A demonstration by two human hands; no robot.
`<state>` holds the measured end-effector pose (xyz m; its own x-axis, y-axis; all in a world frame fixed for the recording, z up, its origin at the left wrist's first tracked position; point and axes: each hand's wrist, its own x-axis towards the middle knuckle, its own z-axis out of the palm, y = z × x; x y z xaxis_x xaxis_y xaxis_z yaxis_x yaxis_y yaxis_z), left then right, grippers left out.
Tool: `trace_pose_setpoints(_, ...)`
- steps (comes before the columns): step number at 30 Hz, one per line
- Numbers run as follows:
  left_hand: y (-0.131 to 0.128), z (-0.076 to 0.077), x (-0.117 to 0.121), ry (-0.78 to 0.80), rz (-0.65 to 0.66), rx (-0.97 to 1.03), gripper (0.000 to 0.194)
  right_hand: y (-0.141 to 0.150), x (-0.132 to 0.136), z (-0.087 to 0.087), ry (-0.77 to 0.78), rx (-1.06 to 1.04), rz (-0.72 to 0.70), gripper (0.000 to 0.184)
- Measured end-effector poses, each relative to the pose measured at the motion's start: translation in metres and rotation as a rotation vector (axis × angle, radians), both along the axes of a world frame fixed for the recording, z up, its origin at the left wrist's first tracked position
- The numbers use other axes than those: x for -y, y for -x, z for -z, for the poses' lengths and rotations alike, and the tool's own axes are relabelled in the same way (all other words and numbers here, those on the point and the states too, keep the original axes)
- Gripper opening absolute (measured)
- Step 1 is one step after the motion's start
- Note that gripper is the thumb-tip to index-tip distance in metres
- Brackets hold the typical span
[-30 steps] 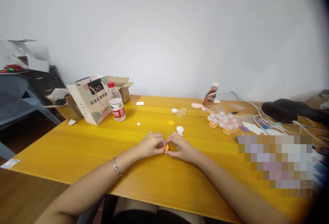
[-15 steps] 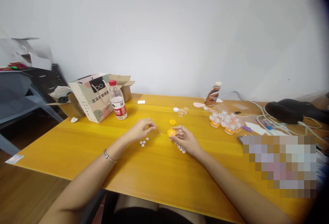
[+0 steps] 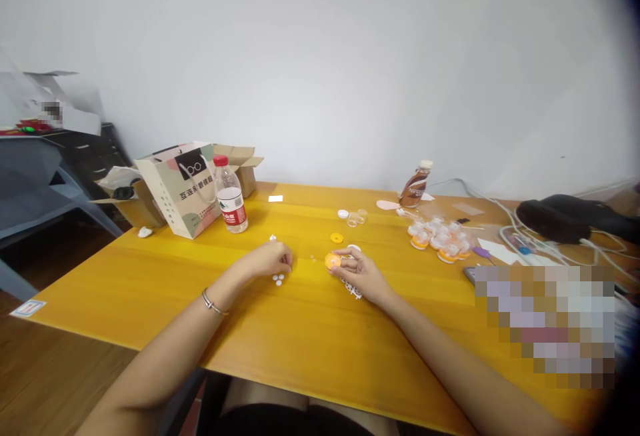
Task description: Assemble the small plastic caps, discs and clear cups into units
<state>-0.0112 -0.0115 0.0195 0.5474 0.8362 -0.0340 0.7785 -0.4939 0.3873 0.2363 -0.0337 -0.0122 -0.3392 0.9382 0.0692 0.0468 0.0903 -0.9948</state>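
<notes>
My right hand [image 3: 364, 277] pinches an orange disc [image 3: 332, 262] by its edge, over the middle of the table. Beneath that hand, partly covered, lie white openwork pieces [image 3: 353, 289]. My left hand [image 3: 273, 259] is lowered with its fingers bent together beside several small white discs [image 3: 278, 280]; its fingertips point down, and whatever they pinch is hidden. Small white pieces [image 3: 273, 238] show just beyond it. Between the hands are tiny pale bits [image 3: 313, 258]. Farther back sit a yellow-orange disc [image 3: 337, 238], a white round piece [image 3: 343, 214] and clear rings [image 3: 353, 221].
To the right is a cluster of clear-and-orange pieces [image 3: 443, 239], with a brown drink bottle [image 3: 416, 185] behind. Cables [image 3: 515, 223] and a phone [image 3: 470, 275] lie farther right. A water bottle [image 3: 231, 199], paper bag [image 3: 183, 193] and cardboard box [image 3: 244, 168] stand at left.
My left hand has moved slightly left and down to the small white discs, its fingers curling downward. My right hand stays in place with the orange disc, which is tilted a little differently.
</notes>
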Motion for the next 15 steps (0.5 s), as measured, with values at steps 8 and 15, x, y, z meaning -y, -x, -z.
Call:
trace_pose_setpoints(8, -0.029, 0.006, 0.017, -0.376, 0.064, 0.106, 0.016, 0.003, 0.004, -0.002, 0.121, -0.129, -0.02, 0.039)
trace_pose_setpoints(15, -0.055, 0.011, 0.032, -0.551, 0.22, 0.218, 0.025, 0.005, 0.008, -0.003, 0.176, -0.191, -0.086, 0.04)
